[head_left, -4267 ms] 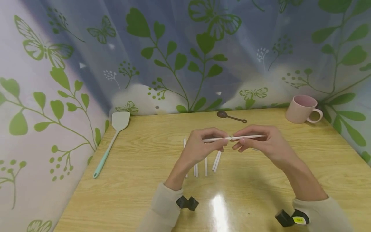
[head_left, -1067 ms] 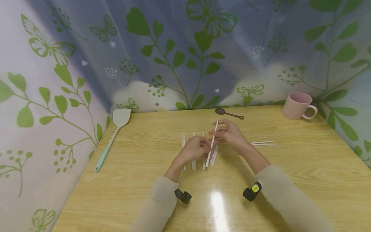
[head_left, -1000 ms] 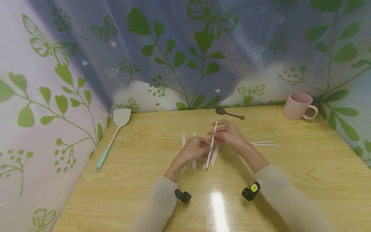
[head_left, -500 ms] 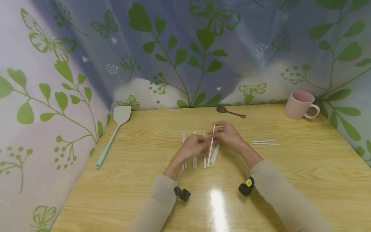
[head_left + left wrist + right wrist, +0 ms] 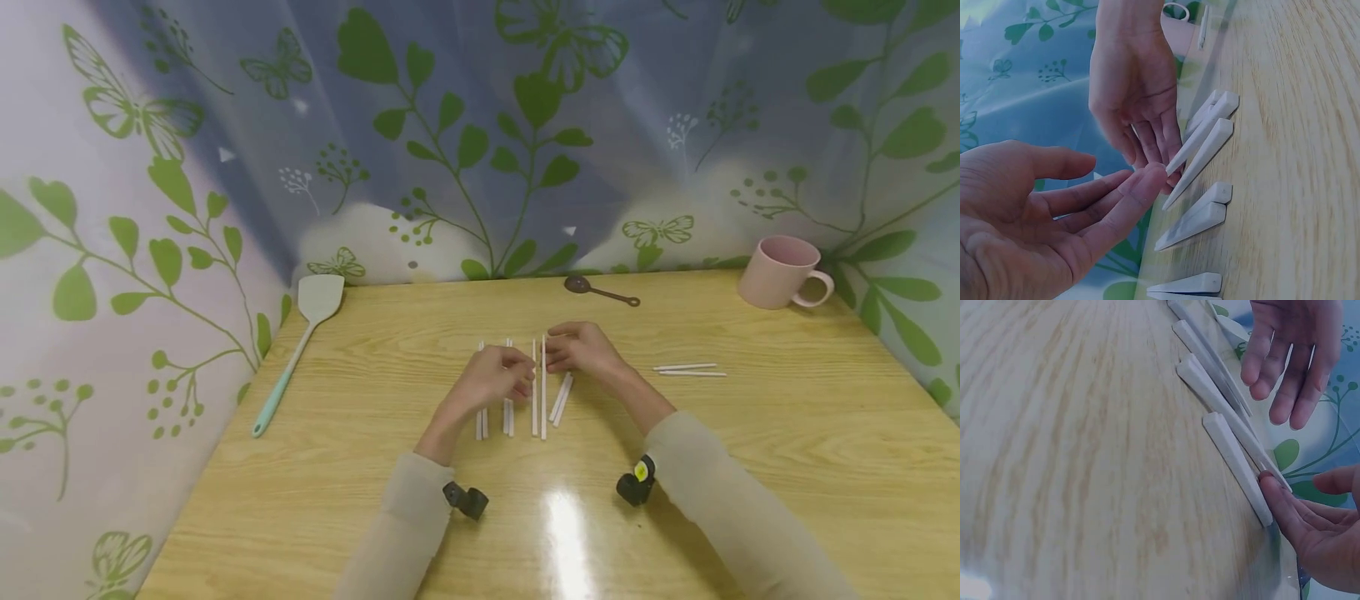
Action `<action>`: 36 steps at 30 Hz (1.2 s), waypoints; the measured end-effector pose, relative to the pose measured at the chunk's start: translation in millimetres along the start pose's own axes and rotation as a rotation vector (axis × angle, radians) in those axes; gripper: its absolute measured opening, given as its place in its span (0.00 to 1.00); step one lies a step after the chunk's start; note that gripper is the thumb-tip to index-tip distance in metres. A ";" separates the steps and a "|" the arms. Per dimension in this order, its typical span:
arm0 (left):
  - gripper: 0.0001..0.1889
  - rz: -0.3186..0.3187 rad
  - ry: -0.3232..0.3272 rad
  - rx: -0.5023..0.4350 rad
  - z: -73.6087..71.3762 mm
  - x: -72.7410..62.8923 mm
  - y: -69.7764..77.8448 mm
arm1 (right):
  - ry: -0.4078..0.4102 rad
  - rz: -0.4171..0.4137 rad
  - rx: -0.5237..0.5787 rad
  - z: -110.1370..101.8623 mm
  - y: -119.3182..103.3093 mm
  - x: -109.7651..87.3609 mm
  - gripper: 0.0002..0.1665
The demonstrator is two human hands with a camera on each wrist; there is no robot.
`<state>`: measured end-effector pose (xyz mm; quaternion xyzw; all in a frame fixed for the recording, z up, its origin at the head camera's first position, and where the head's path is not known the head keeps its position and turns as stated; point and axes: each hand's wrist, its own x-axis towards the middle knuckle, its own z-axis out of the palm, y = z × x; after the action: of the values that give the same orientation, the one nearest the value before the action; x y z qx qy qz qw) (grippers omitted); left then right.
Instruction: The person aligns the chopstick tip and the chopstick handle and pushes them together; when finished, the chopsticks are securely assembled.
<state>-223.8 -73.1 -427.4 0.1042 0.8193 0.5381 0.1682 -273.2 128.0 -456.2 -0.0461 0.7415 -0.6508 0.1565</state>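
White chopsticks lie on the table in pairs. Beneath and beside my left hand (image 5: 491,379) are the leftmost pair (image 5: 481,423) and a second pair (image 5: 508,417). Between my hands, two chopsticks (image 5: 543,392) lie nearly parallel with a narrow gap. My left hand's fingers are extended and its thumb stands apart, holding nothing. My right hand (image 5: 588,350) is loosely spread by the far end of the right one of these two; in the right wrist view a fingertip (image 5: 1266,478) is right at the sticks. A slanted pair (image 5: 561,400) lies below it.
Another chopstick pair (image 5: 690,370) lies sideways at the right. A brown spoon (image 5: 600,292) and a pink mug (image 5: 780,273) are at the back, against a leaf-patterned curtain (image 5: 450,100). A spatula with a green handle (image 5: 300,358) lies at the left.
Earlier both hands held chopsticks end to end in the air. Later the right hand held one tilted; now it lies straight beside its neighbour, let go, and the left hand has shifted slightly left.
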 end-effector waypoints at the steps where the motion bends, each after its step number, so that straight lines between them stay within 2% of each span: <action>1: 0.16 0.002 0.000 0.000 -0.7 -0.1 -0.2 | -0.001 0.000 -0.008 0.5 -0.6 0.0 0.28; 13: 0.15 -0.006 0.007 -0.017 -1.8 -0.8 0.8 | 0.039 -0.010 -0.131 4.1 -8.2 -0.1 0.25; 20: 0.14 -0.005 0.008 -0.010 -0.4 -1.3 1.6 | 0.018 -0.029 -0.168 -3.0 -8.9 -5.2 0.24; 27: 0.14 0.005 -0.007 0.001 8.9 0.8 2.8 | -0.004 -0.071 -0.149 -30.0 -1.4 -17.9 0.25; 36: 0.12 0.065 -0.056 0.150 32.2 6.1 5.8 | 0.062 -0.138 -0.122 -82.2 11.2 -53.1 0.25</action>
<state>-217.0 -41.3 -434.8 0.1582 0.8485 0.4772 0.1653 -245.4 222.3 -449.5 -0.0865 0.7792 -0.6149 0.0852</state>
